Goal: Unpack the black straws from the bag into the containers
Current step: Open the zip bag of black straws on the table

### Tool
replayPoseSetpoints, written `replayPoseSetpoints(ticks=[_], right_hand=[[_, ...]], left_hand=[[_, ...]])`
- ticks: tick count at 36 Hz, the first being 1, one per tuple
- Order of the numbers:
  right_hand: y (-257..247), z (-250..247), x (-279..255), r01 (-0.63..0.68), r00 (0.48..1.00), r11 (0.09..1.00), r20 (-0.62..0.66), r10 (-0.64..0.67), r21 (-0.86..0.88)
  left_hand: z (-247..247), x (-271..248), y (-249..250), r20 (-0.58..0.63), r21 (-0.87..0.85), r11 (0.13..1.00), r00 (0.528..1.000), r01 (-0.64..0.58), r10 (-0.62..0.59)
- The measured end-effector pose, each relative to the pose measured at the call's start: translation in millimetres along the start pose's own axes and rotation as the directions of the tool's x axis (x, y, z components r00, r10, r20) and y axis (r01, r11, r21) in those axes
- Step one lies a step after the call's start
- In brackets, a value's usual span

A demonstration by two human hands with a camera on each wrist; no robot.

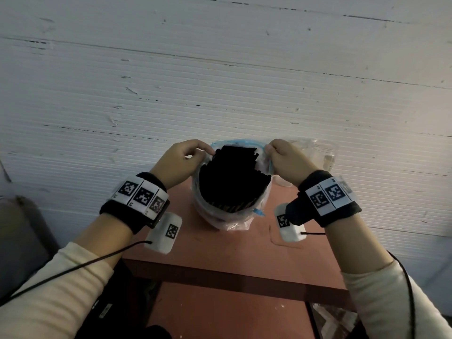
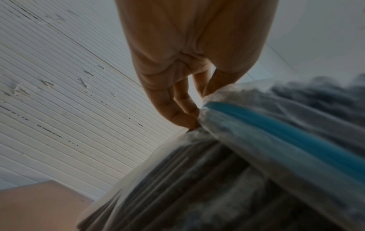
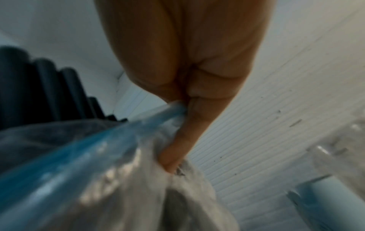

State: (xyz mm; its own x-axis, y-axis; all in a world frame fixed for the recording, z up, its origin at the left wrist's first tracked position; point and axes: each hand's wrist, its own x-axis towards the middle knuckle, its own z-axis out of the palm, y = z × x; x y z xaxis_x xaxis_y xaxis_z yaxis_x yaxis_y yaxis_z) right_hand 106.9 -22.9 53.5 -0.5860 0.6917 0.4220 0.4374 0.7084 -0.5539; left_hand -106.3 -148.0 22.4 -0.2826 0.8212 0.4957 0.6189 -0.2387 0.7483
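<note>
A clear plastic bag (image 1: 234, 220) with a blue zip strip stands upright on the reddish table (image 1: 232, 248), its mouth pulled wide. A thick bundle of black straws (image 1: 232, 177) fills it, their ends poking above the rim. My left hand (image 1: 186, 155) pinches the left edge of the bag's mouth, seen close in the left wrist view as fingertips (image 2: 183, 115) on the bag's rim (image 2: 221, 109). My right hand (image 1: 281, 155) grips the right edge, with fingers (image 3: 185, 137) curled into the bag's plastic (image 3: 138, 179) beside the straws (image 3: 45, 92).
Clear plastic containers (image 1: 320, 155) stand on the table behind my right hand, also the blurred containers (image 3: 339, 156) in the right wrist view. A white ribbed wall (image 1: 220, 81) rises just behind the table. A lower shelf (image 1: 220, 311) lies under the table's front edge.
</note>
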Motion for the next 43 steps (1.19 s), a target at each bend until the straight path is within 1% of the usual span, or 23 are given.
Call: replayPoseSetpoints(ticks=[4, 7, 8, 10, 13, 17, 21, 24, 27, 30, 33, 35, 38, 40, 43], right_hand=[[9.8, 14.9, -0.2, -0.021, 1.0, 0.996, 0.024, 0.018, 0.091], [20.1, 23.3, -2.3, -0.017, 0.999, 0.987, 0.04, 0.01, 0.158], [21.4, 23.9, -3.3, 0.0, 0.999, 0.985, 0.04, -0.007, 0.171], [23.6, 24.5, -2.9, 0.072, 0.996, 0.982, 0.03, -0.079, 0.177], [26.5, 24.2, -0.3, 0.181, 0.983, 0.977, 0.003, -0.182, 0.11], [28.3, 22.0, 2.4, 0.14, 0.99, 0.97, -0.026, -0.138, 0.201], [25.8, 18.4, 10.9, 0.168, 0.985, 0.951, 0.002, -0.174, 0.259], [25.6, 17.0, 18.4, 0.156, 0.986, 0.926, -0.002, -0.165, 0.343], [27.0, 24.4, 28.7, 0.164, 0.985, 0.933, 0.005, -0.175, 0.319], [32.3, 33.5, 36.9, 0.132, 0.984, 0.95, 0.08, -0.161, 0.283], [36.7, 34.7, 38.9, 0.081, 0.975, 0.96, 0.176, -0.132, 0.269], [37.1, 32.2, 39.0, 0.047, 0.972, 0.959, 0.207, -0.108, 0.279], [36.2, 28.0, 38.0, 0.015, 0.977, 0.945, 0.198, -0.084, 0.326], [36.3, 25.2, 36.6, -0.017, 0.978, 0.921, 0.199, -0.065, 0.389], [30.7, 20.1, 33.4, -0.006, 0.966, 0.9, 0.236, -0.108, 0.437]], left_hand=[[0.2, -3.3, -3.2, 0.043, -0.044, 0.998, 0.998, 0.054, -0.052], [-0.8, -4.7, -6.7, 0.073, -0.041, 0.997, 0.995, 0.072, -0.069], [-0.9, -4.4, -8.2, 0.08, -0.029, 0.997, 0.994, 0.074, -0.071], [-0.1, -3.0, -9.6, 0.09, 0.012, 0.998, 0.994, 0.065, -0.066], [0.8, -1.6, -8.1, 0.11, 0.039, 0.999, 0.993, 0.037, -0.041], [-0.9, -1.0, -2.7, 0.191, 0.018, 1.0, 0.982, -0.022, 0.018], [-4.3, 1.9, -1.7, 0.251, 0.008, 0.999, 0.967, -0.038, 0.035], [-5.1, 4.6, -5.0, 0.24, 0.006, 0.998, 0.969, -0.057, 0.054], [-3.6, 8.6, -11.9, 0.221, -0.015, 0.998, 0.974, -0.055, 0.057], [-1.1, 11.3, -17.6, 0.226, -0.061, 0.998, 0.973, -0.033, 0.046], [1.5, 13.9, -19.0, 0.243, -0.105, 0.994, 0.97, 0.026, 0.0], [2.8, 15.6, -18.8, 0.25, -0.128, 0.99, 0.968, 0.06, -0.026], [2.8, 16.2, -18.6, 0.257, -0.138, 0.988, 0.966, 0.069, -0.031], [2.0, 15.2, -19.7, 0.255, -0.14, 0.988, 0.967, 0.059, -0.022], [0.2, 12.9, -21.4, 0.258, -0.14, 0.989, 0.966, 0.041, -0.004]])
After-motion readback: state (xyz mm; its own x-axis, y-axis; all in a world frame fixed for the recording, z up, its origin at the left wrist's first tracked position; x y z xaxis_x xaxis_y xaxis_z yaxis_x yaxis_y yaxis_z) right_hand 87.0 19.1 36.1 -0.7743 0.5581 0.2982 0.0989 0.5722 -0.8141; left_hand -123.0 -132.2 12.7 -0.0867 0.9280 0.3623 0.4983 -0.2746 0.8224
